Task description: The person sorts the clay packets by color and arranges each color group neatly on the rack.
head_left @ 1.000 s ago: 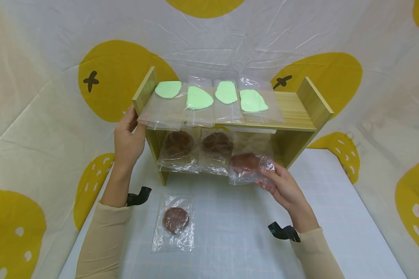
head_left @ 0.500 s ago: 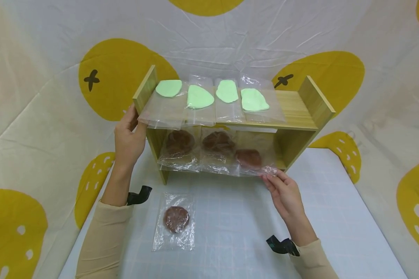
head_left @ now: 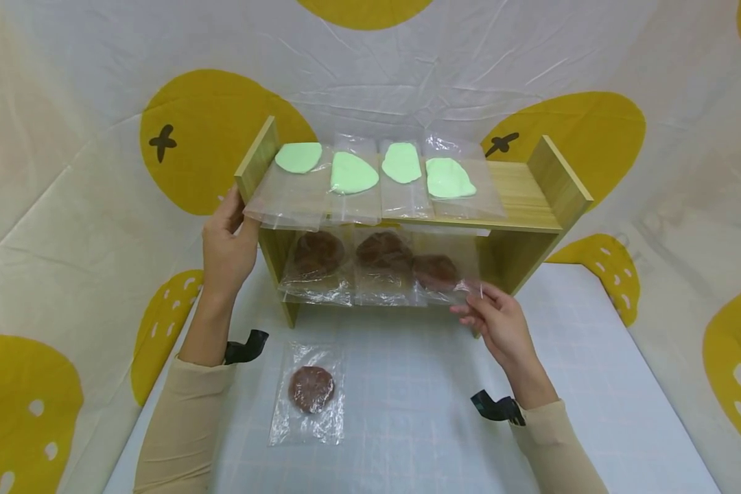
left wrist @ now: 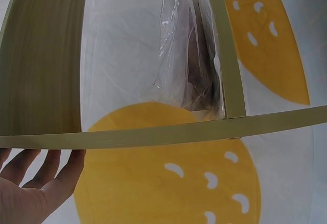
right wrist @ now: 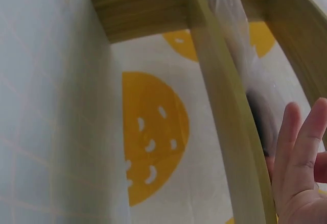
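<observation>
A small two-tier wooden shelf (head_left: 519, 195) stands on the table. My left hand (head_left: 227, 247) touches its left side panel, fingertips against the panel's outer face in the left wrist view. My right hand (head_left: 500, 326) pinches the front right corner of a clear plastic bag with a brown disc (head_left: 435, 272) in it, at the right of the lower tier. Left of it on that tier lie two similar bags with brown discs (head_left: 384, 251). In the right wrist view, two fingers (right wrist: 301, 157) reach past the tier's front edge; the pinch itself is partly hidden.
Several clear bags with pale green flat pieces (head_left: 353, 173) lie in a row on the upper tier. Another bagged brown disc (head_left: 311, 389) lies on the pale checked table (head_left: 407, 412) in front of the shelf. A patterned cloth (head_left: 370, 75) hangs behind.
The right hand has moved the bag back and down onto the lower tier, beside the other two bags. Its fingers have shifted slightly up and left since half a second ago. The left hand stays put.
</observation>
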A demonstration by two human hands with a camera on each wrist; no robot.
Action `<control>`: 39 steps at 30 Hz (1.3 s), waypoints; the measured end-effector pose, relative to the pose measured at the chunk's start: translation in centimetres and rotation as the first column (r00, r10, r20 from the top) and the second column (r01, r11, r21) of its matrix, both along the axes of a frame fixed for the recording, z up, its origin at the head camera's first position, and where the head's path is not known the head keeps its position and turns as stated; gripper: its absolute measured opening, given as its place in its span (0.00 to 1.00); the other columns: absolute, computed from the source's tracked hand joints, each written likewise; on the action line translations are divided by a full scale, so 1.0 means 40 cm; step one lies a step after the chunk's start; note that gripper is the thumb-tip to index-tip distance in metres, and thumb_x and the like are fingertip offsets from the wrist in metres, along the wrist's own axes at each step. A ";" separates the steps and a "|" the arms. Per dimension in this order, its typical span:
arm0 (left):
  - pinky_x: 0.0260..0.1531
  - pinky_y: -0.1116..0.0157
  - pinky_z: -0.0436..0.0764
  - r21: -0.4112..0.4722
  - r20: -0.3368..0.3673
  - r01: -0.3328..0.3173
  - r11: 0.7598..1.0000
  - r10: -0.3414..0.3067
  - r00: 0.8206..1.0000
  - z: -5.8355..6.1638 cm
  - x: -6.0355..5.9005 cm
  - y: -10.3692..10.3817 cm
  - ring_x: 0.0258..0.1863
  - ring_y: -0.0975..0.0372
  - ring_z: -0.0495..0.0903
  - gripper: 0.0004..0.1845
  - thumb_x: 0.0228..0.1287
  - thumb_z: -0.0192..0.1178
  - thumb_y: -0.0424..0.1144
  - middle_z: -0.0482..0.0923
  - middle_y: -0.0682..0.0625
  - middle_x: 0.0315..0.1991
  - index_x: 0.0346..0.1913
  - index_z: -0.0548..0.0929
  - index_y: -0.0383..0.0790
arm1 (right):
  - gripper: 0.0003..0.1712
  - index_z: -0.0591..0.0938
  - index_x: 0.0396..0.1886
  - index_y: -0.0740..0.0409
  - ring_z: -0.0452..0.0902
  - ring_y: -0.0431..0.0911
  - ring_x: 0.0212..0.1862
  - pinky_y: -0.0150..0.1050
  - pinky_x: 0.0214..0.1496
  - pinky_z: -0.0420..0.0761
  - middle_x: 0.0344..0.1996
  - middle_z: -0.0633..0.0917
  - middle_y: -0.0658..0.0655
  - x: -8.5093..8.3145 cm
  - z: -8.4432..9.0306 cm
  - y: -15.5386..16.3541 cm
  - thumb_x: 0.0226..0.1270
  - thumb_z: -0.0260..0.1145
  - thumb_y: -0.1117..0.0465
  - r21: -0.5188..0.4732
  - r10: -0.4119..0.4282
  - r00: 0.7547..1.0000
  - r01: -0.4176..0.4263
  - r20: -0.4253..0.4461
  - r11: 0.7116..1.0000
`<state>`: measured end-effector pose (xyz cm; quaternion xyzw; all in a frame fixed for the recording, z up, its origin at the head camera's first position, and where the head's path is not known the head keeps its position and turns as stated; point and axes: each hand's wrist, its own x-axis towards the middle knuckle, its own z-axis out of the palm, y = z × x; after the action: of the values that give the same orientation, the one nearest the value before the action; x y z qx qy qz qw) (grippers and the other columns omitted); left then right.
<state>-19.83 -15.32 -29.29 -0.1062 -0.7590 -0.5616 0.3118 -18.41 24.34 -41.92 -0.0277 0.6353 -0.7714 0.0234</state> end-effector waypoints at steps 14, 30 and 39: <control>0.65 0.56 0.71 -0.005 -0.003 -0.003 1.000 0.003 1.000 -0.003 -0.001 -0.001 0.64 0.56 0.74 0.23 0.76 0.55 0.34 0.75 0.43 0.65 0.71 0.72 0.36 | 0.26 0.65 0.69 0.76 0.87 0.45 0.39 0.34 0.35 0.85 0.49 0.83 0.56 -0.020 0.005 -0.017 0.77 0.56 0.70 0.068 0.061 0.997 -0.057 -0.048 0.996; 0.65 0.56 0.70 -0.012 0.006 -0.009 1.000 0.009 1.000 0.000 0.002 0.001 0.64 0.56 0.74 0.24 0.76 0.55 0.35 0.75 0.44 0.66 0.71 0.72 0.37 | 0.27 0.70 0.69 0.68 0.84 0.43 0.35 0.37 0.34 0.86 0.55 0.75 0.66 0.034 0.010 0.002 0.77 0.60 0.60 0.396 -0.105 0.977 0.173 -0.187 0.902; 0.64 0.56 0.71 -0.012 -0.005 -0.003 1.000 0.003 1.000 -0.004 0.000 0.000 0.64 0.56 0.74 0.24 0.76 0.55 0.36 0.75 0.45 0.65 0.71 0.72 0.38 | 0.23 0.73 0.66 0.67 0.84 0.47 0.37 0.39 0.35 0.86 0.53 0.77 0.63 0.075 0.008 0.019 0.76 0.61 0.62 0.412 -0.194 0.946 0.291 -0.261 0.864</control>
<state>-19.84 -15.33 -29.45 -0.1084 -0.7619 -0.5562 0.3137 -15.41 25.11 -41.59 -0.0230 0.7918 -0.5950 -0.1360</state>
